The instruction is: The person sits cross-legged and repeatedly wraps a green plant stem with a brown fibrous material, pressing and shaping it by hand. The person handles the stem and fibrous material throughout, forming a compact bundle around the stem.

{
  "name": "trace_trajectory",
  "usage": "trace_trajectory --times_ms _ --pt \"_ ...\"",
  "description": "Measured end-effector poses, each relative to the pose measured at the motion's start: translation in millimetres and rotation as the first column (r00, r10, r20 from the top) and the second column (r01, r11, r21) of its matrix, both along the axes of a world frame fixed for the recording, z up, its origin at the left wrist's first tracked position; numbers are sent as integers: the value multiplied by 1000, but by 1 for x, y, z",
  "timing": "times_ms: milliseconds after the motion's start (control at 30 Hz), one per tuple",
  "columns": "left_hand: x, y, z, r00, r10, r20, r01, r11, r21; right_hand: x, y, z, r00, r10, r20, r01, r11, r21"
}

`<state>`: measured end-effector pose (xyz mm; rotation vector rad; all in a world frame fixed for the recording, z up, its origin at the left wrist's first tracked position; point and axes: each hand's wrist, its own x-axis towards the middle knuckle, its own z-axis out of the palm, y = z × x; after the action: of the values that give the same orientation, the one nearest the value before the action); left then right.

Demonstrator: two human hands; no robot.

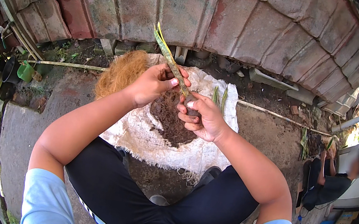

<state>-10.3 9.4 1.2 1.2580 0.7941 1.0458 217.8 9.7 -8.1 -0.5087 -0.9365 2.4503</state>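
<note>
A snake plant (166, 50) with green, yellow-edged leaves slants up and to the left in front of me. My left hand (158, 83) pinches its lower leaves between thumb and fingers. Around the base, my right hand (206, 117) is closed on a dark, rounded clump (193, 106) that looks like a soil-covered root ball; the fingers hide part of it. Below both hands lies a heap of dark soil (176, 132) on a white woven sack (127, 132). Two more snake plant leaves (223, 102) are on the sack, just beyond my right hand.
Brown coconut fibre (122, 73) is bunched at the sack's far left. Roof tiles (181, 10) slope across the far side. A thin pole (281, 117) lies along the ground. A green container (25, 71) stands at left; another person (331, 181) sits at right.
</note>
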Motion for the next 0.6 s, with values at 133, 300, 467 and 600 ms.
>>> trace_trajectory --times_ms 133,300,467,600 --pt "-3 1 1 1000 12 -2 -12 1000 -25 -9 -13 12 999 -47 -23 45 994 -102" --pt "1 0 4 997 37 -71 -37 999 3 -11 -8 -2 984 -100 145 97 995 32" --pt "3 -2 5 997 33 -71 -34 999 -22 -7 -5 -9 985 -84 152 71 994 87" --pt "4 -3 7 995 49 -84 -49 999 3 -6 -4 -10 986 -94 139 81 992 94"
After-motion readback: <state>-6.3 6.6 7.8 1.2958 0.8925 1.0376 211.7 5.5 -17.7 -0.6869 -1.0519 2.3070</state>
